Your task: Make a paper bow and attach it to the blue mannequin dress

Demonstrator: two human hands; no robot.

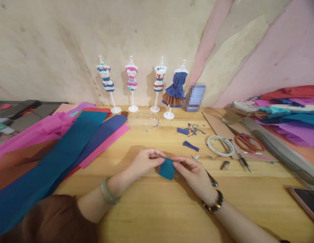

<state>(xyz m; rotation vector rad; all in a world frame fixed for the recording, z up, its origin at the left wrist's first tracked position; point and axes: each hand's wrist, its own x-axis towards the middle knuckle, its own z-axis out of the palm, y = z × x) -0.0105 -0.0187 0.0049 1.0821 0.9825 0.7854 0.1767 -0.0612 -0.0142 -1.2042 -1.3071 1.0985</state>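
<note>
My left hand (pixel 144 162) and my right hand (pixel 193 171) meet over the middle of the wooden table (pixel 157 209). Both pinch the top edge of a small teal paper piece (pixel 167 168), which hangs between the fingertips. Long strips of teal, blue and pink crepe paper (pixel 57 152) lie to the left of my left forearm. A small folded blue scrap (pixel 190 145) lies just beyond my right hand. A metal tool (pixel 212 179) pokes out from behind my right hand.
Several small mannequins (pixel 133 84) in paper dresses stand along the wall; a clear round lid (pixel 143 120) lies before them. To the right are a tape ring (pixel 220 145), orange-handled scissors (pixel 248 142), a stack of coloured paper (pixel 288 111) and a phone (pixel 307 202) at the edge.
</note>
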